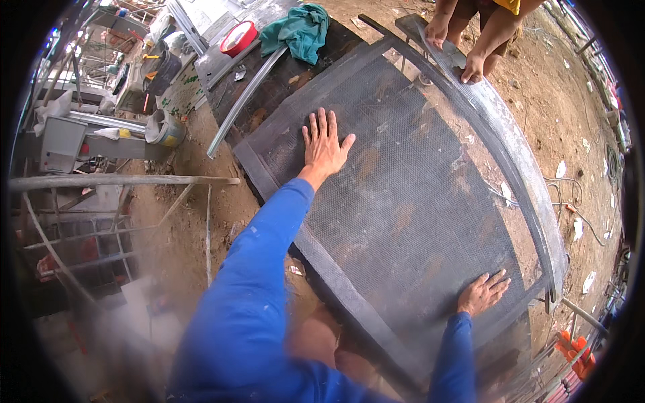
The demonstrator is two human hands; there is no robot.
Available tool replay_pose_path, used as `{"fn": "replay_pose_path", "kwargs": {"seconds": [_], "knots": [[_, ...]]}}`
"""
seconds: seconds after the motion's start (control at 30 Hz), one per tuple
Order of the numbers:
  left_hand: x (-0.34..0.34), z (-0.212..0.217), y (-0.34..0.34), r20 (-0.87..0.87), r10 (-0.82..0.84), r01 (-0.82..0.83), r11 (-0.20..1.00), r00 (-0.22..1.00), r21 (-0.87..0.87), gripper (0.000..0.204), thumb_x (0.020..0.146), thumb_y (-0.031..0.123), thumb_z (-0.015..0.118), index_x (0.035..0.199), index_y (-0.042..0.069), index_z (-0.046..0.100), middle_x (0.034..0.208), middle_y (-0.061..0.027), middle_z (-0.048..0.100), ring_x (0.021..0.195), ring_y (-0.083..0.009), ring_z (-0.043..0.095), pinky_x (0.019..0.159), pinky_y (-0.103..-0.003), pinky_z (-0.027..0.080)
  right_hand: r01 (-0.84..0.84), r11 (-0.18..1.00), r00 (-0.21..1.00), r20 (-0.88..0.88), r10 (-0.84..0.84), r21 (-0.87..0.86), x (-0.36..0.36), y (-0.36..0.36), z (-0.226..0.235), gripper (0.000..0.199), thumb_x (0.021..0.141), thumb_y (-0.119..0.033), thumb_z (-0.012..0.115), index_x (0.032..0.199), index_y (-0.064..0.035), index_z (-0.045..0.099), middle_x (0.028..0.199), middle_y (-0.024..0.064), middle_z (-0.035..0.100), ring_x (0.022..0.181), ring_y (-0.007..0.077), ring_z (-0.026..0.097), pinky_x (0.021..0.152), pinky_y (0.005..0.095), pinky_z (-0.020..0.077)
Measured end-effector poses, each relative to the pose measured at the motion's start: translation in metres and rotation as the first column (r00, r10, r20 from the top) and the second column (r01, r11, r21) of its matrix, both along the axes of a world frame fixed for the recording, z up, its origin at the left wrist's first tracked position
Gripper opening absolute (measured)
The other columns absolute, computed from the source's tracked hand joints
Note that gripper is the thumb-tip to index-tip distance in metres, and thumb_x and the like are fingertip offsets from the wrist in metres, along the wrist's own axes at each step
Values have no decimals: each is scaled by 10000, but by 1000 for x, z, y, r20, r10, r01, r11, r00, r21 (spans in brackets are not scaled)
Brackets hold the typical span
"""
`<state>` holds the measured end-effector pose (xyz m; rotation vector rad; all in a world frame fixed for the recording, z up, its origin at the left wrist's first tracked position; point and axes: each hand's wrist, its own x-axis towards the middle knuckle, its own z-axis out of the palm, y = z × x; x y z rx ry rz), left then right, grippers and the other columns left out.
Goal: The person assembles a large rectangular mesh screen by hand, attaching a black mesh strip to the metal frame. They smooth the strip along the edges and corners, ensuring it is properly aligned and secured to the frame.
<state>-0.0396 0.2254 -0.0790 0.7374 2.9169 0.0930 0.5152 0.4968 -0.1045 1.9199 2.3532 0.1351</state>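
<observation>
2 hands lie flat on a big sheet of dark wire mesh (403,201) that sits over a dark frame (316,258) on a work table. The left hand (324,143) is open, fingers spread wide, palm down near the far left part of the mesh. The right hand (482,293) is open too, pressing flat near the close right corner. Neither hand grips anything.

Another person stands at the far end. Their 2 hands (472,67) rest on a long grey metal strip (510,144) that runs along the right edge of the mesh.

To do this step well, I think both palms should push down evenly and slide outward, so the mesh lies smooth with no bumps. The hands are well apart, which helps hold a wide sheet. Keeping the mesh edges lined up with the frame matters, since a crooked sheet may wrinkle.

A teal cloth (300,30) and a red round lid (238,37) lie on the far end of the table, away from the hands.
</observation>
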Motion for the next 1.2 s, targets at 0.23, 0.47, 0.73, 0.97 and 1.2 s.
{"fn": "replay_pose_path", "kwargs": {"seconds": [0.23,0.47,0.73,0.97,1.2], "knots": [[128,39,-83,-53,-160,163,984,986,66,1049,1167,705,472,1852,-6,116,1912,-342,41,1779,-527,15,1433,-675,50,-41,998,999,-17,42,46,12,4,-4,672,1249,-476,352,1863,-213,286,1930,192,216,1786,372,203,1453,518,175],[169,11,-122,-79,-128,131,990,989,47,1025,1176,697,437,1843,-26,149,1914,-333,48,1782,-509,44,1445,-647,61,-24,999,997,-66,26,26,13,1,-10,687,1244,-494,351,1864,-204,285,1926,206,220,1784,391,205,1452,534,172],[173,7,-121,-131,-130,126,991,983,-34,989,1169,677,449,1825,-33,238,1910,-329,116,1789,-468,94,1455,-601,73,-26,999,998,-61,28,35,16,3,-11,711,1237,-547,335,1866,-222,274,1924,217,217,1788,383,194,1451,536,162],[179,-3,-118,-169,-116,118,993,979,4,1025,1157,694,480,1829,-32,212,1898,-343,160,1779,-483,134,1453,-597,86,-33,998,990,-133,40,59,19,4,-13,725,1223,-563,340,1859,-218,296,1911,239,250,1781,404,209,1439,557,176],[180,-9,-126,-185,-115,117,993,976,-2,975,1157,642,512,1814,-37,271,1900,-331,176,1780,-469,153,1458,-587,90,-23,999,995,-97,28,47,16,-3,-5,736,1223,-556,330,1862,-193,281,1906,264,234,1781,415,196,1441,560,157]]}}
